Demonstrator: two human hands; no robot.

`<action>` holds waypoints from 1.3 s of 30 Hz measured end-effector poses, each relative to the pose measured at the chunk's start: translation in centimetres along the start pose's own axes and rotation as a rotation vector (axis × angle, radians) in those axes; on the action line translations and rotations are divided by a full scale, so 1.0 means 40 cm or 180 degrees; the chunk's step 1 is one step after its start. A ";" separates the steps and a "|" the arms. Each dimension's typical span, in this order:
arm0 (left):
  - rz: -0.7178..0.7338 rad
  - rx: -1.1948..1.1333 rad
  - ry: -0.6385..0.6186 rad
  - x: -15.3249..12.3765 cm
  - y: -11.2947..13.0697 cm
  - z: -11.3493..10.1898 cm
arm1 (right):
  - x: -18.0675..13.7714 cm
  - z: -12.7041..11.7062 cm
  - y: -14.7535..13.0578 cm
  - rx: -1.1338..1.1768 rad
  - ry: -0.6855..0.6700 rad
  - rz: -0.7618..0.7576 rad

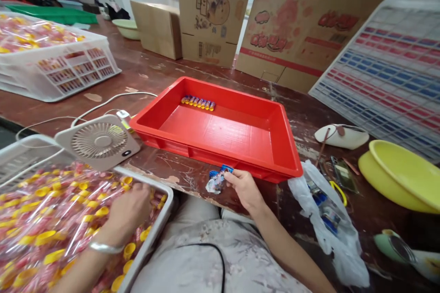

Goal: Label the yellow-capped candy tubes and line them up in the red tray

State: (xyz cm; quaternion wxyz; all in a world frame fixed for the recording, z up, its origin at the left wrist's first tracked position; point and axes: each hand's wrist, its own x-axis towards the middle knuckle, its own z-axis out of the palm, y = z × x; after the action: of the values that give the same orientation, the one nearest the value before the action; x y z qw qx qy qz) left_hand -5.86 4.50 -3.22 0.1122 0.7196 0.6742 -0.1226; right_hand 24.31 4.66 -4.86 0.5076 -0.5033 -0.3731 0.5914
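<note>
My left hand (pixel 130 206) is in the grey crate (pixel 164 187) at the lower left, over many pink tubes with yellow caps (pixel 46 238). Its fingers are curled downward, and whatever they hold is hidden. Low in the middle, my right hand (pixel 244 188) pinches a small bunch of blue printed labels (pixel 217 179) by the table's front edge. Just beyond it stands a red tray (pixel 220 158), where a short row of small tubes with blue wraps and yellow ends (pixel 198 102) lies along the far left wall.
A small fan (pixel 103 141) stands left of the tray, its cable trailing behind. A white crate (pixel 82 71) of filled tubes is further back. On the right are a plastic bag (pixel 319 224), a phone (pixel 343 174) and yellow basins (pixel 402 176). Cardboard boxes (pixel 209 13) line the back.
</note>
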 end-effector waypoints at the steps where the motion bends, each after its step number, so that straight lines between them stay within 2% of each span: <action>1: -0.0054 -0.0162 0.0135 -0.008 -0.016 -0.019 | 0.001 0.005 0.003 0.0134 0.0031 0.0009; 3: -0.0105 -0.0979 0.0412 -0.033 -0.037 -0.055 | 0.002 0.018 0.009 0.0420 0.0033 0.0063; 5: -0.0070 -0.2348 0.0451 -0.064 -0.032 -0.079 | 0.002 0.036 0.012 0.0673 0.0001 0.0147; 7: -0.0002 -0.3697 0.0196 -0.093 0.003 -0.082 | 0.001 0.056 0.015 0.0816 -0.0036 0.0235; 9: -0.0005 -0.4748 -0.0152 -0.112 0.060 -0.064 | -0.001 0.074 0.015 0.0895 -0.0032 0.0279; 12: -0.0050 -0.5628 -0.0525 -0.122 0.149 -0.023 | -0.008 0.097 0.012 0.1065 0.0084 0.0255; 16: -0.0008 -0.5946 -0.0507 -0.120 0.216 0.009 | -0.022 0.121 0.002 0.1396 0.0112 0.0259; 23: -0.0017 -0.6116 -0.0313 -0.122 0.221 0.017 | -0.043 0.159 -0.011 0.1695 -0.0053 0.0272; 28: 0.0102 -0.6210 -0.0291 -0.122 0.220 0.020 | -0.058 0.173 -0.002 0.1243 -0.0187 0.0100; 34: 0.0344 -0.6346 -0.0414 -0.116 0.220 0.012 | -0.071 0.175 0.014 0.0604 -0.0695 -0.0160; 37: 0.0379 -0.6476 -0.0219 -0.113 0.217 0.009 | -0.074 0.177 0.023 0.0477 -0.1021 -0.0156; 39: 0.0401 -0.6485 -0.0082 -0.113 0.212 0.006 | -0.073 0.180 0.025 0.0450 -0.1057 -0.0093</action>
State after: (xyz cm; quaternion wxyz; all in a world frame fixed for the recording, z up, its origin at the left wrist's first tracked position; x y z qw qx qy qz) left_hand 2.31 -0.39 -2.00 0.6845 0.3150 0.4177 0.5077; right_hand 17.03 2.10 -3.65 0.4817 -0.3563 -0.4165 0.6838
